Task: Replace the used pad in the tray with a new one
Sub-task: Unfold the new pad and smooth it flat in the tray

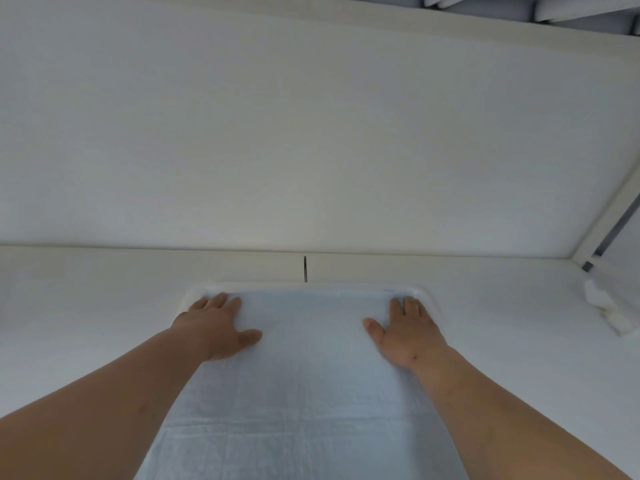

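The pad [304,375] lies in the tray [427,297], spread under both hands and running back between the forearms toward the person. The left hand [216,327] rests flat on the pad's far left corner, the right hand [403,332] flat on its far right corner, fingers reaching the tray's far rim. Beyond the fingertips, the tray's far edge sits close to the wall [311,133]. Well to the right of the right hand, a crumpled wad [606,306] lies on the floor [86,306] by a door frame [609,216].
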`<state>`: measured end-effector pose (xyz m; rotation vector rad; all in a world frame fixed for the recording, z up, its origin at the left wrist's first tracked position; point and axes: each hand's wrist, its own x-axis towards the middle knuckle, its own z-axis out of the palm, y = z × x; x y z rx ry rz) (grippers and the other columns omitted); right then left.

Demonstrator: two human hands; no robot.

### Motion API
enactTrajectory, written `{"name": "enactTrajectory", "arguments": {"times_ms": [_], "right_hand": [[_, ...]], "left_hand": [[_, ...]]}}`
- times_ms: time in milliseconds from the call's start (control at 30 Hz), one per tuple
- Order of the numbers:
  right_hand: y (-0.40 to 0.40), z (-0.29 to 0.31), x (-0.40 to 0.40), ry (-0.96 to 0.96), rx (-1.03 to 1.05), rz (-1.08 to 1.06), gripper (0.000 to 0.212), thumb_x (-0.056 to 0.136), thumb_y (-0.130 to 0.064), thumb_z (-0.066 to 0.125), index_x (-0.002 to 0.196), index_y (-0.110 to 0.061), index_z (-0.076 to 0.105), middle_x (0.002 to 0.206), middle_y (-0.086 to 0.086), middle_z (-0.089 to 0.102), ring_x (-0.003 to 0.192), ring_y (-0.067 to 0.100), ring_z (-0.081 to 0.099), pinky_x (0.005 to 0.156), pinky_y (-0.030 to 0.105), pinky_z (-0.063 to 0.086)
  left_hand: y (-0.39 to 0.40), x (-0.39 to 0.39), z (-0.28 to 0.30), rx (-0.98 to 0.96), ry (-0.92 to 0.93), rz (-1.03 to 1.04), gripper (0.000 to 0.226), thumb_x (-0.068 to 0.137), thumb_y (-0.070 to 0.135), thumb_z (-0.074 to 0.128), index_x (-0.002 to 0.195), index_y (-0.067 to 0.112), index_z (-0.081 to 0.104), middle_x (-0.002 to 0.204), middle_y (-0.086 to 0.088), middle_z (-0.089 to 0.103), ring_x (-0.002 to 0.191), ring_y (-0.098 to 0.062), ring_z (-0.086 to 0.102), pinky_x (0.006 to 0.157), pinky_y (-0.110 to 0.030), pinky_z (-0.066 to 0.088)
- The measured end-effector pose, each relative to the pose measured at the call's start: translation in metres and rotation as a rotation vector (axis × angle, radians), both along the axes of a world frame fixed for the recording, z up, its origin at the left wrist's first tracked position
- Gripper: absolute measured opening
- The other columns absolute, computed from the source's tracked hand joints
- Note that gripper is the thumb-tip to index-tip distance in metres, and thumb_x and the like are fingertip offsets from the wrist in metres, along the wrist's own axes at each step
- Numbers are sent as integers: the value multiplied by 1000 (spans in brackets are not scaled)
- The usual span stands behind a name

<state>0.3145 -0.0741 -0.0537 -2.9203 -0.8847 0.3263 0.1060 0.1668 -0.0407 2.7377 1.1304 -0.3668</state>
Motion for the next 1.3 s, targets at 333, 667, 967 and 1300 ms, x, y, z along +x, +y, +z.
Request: {"name": "enactTrajectory", "arguments": {"times_ms": [333, 667, 967, 1300], "right_hand": [[4, 10, -9, -62, 5, 69, 75, 99, -56, 25, 156, -12, 5, 163, 10, -2, 150, 27, -3, 122, 40, 4], [-32, 20, -46, 38, 50, 29, 84, 94, -63, 33, 156, -14, 3, 163, 10, -8, 150, 28, -6, 122, 40, 7], [-59, 5, -50, 54, 21, 50, 94, 89, -73, 27, 155, -10, 2, 163, 11, -7, 150, 25, -9, 122, 37, 0], [-52, 7, -112, 60, 1, 298, 94, 87, -75, 27, 156, -19, -3, 162, 1, -18, 148, 21, -17, 121, 42, -7]], "left_hand": [[-16, -20, 5, 87, -204, -9, 83, 86, 64, 48, 152, 24, 18, 161, -1, 13, 147, -24, 11, 117, -41, 25], [-48, -43, 23, 42, -63, -9, 92, 81, 67, 53, 153, 27, 11, 160, 3, 10, 145, -24, 12, 111, -44, 30], [-64, -58, 15, -57, -107, 79, 97, 79, 69, 55, 153, 22, 14, 161, 1, 11, 146, -24, 15, 116, -42, 26], [-139, -46, 12, 7, -142, -131, 94, 83, 72, 43, 154, 24, 5, 162, 4, 2, 148, -20, 5, 118, -43, 19]]}}
